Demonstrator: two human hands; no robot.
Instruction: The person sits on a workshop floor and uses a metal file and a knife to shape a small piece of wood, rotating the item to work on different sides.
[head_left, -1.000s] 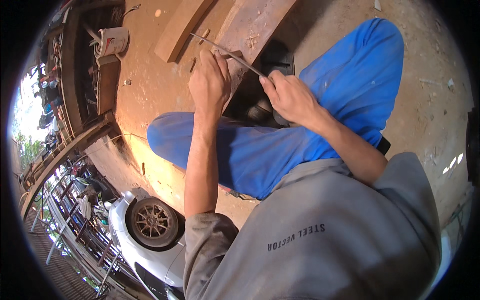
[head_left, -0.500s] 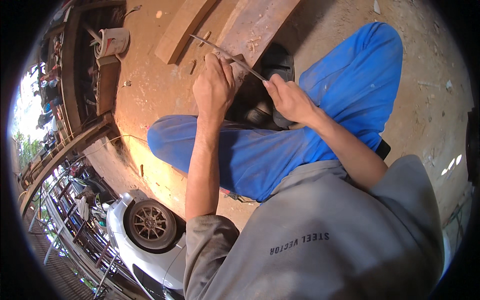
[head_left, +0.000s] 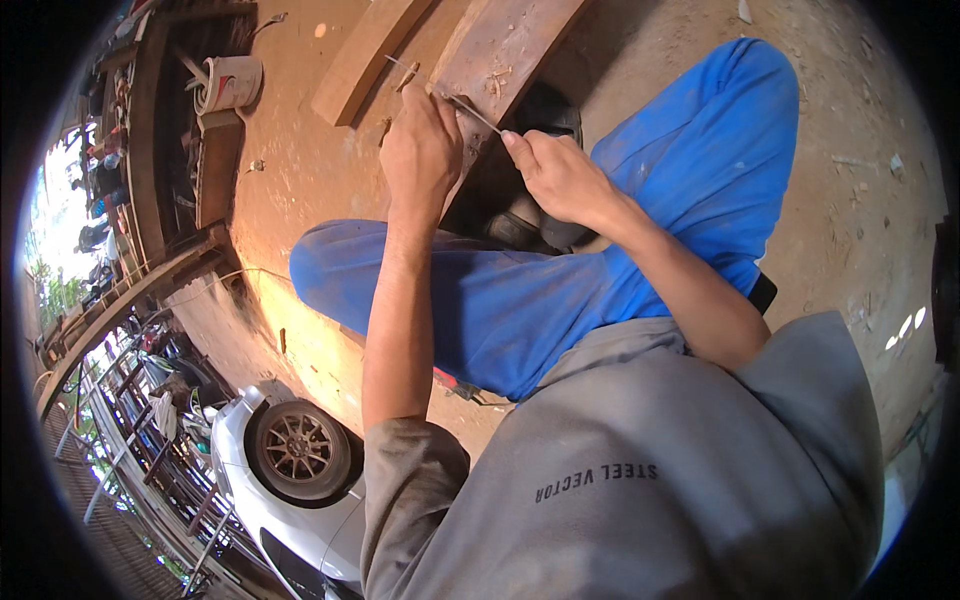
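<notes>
My left hand (head_left: 422, 150) is a closed fist over the near end of a wooden beam (head_left: 515, 45). Whatever its fingers hold is mostly hidden behind the knuckles. In my right hand (head_left: 562, 178) is the near end of a long, thin metal file (head_left: 475, 114), gripped with the thumb along it. The file slants away to the left, passing just beyond the left fist's fingers, and its narrow tip shows past them. Curled wood shavings (head_left: 497, 82) lie on the beam.
A second timber (head_left: 365, 65) lies left of the beam. My bent legs in blue trousers (head_left: 700, 150) flank the work, with dark footwear (head_left: 550, 115) between them. A white bucket (head_left: 232, 82) stands far left; a silver car's wheel (head_left: 302, 450) is at lower left.
My right hand has moved forward and left, toward the left fist, with the file. The file now looks thinner, seen more edge-on. My left hand has shifted slightly forward, still closed.
</notes>
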